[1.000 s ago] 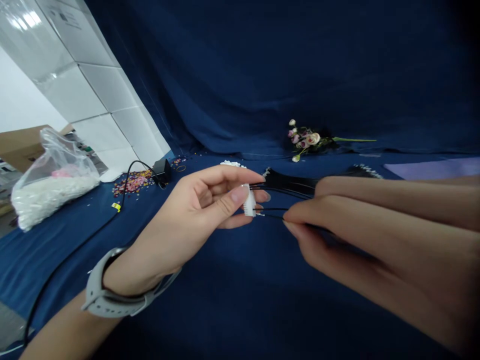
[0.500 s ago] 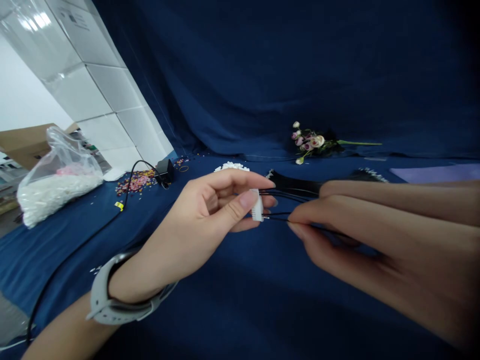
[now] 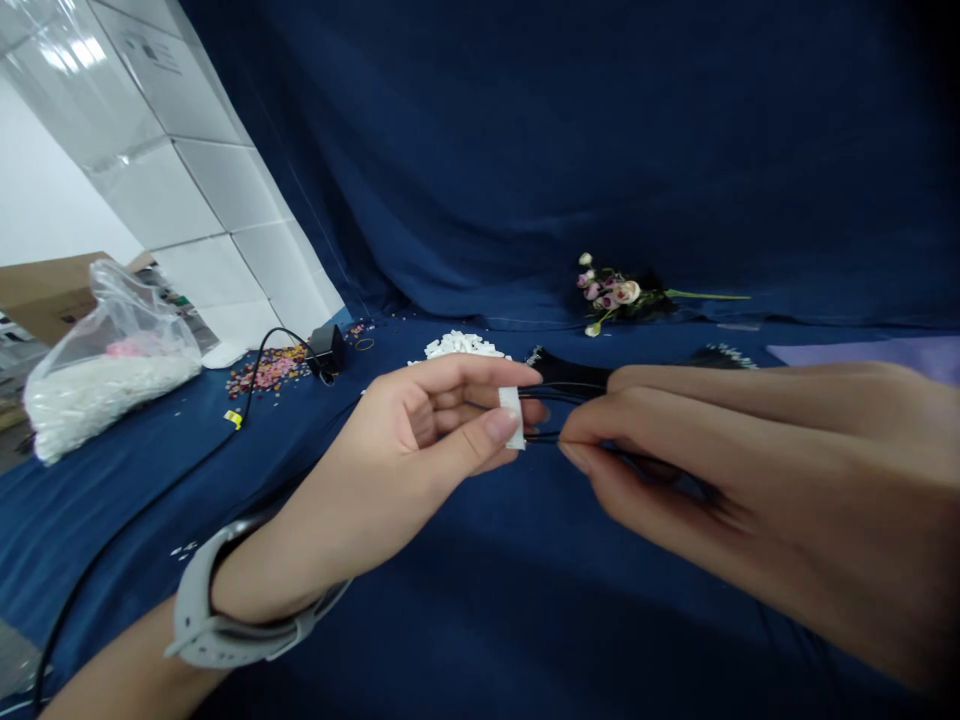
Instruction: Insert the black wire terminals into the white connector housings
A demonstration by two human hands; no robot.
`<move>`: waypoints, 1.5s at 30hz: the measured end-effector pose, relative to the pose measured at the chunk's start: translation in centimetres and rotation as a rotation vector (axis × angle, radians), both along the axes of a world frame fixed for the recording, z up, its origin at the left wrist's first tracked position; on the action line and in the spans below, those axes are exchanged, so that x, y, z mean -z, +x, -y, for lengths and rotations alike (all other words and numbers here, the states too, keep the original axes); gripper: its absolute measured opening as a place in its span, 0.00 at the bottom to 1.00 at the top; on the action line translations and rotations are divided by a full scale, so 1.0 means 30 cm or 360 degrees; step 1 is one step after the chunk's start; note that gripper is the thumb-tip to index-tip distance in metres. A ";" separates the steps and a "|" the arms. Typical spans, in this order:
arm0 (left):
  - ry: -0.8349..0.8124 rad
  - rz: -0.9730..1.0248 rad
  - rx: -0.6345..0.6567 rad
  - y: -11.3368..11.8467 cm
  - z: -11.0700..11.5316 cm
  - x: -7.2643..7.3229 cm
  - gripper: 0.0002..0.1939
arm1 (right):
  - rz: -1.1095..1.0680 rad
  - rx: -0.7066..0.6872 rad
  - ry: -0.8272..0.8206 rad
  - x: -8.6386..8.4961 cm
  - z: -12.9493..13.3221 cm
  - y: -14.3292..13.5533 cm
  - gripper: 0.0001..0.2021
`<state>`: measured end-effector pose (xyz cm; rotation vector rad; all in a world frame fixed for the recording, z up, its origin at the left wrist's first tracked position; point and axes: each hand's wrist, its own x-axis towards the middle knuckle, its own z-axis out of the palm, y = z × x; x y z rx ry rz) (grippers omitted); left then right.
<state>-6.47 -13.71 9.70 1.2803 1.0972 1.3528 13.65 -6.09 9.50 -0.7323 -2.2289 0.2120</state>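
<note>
My left hand [image 3: 431,435] pinches a small white plastic connector housing [image 3: 511,412] between thumb and fingers, held upright over the blue cloth. Thin black wires [image 3: 551,390] run from the housing's right side toward my right hand [image 3: 675,440]. My right thumb and forefinger are closed on a lower wire close to the housing; the rest of the wires pass behind and under that hand. Where the wire ends sit inside the housing cannot be seen. Behind my left fingers lies a pile of white connector housings [image 3: 461,345].
Bundles of black wire with metal tips [image 3: 724,355] lie at the back right, beside a purple sheet [image 3: 862,355]. Artificial flowers [image 3: 619,292] rest behind them. On the left are a black power adapter [image 3: 326,350], scattered beads [image 3: 270,370] and a plastic bag of white pieces [image 3: 112,385].
My right hand has shifted left, closer to the white housing. The housing has turned slightly and shows a plainer face. The view has moved a little.
</note>
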 end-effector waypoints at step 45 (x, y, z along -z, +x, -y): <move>-0.0278 -0.0295 -0.0108 -0.031 -0.059 0.019 0.08 | 0.0640 0.0389 0.0059 0.355 -0.627 0.022 0.12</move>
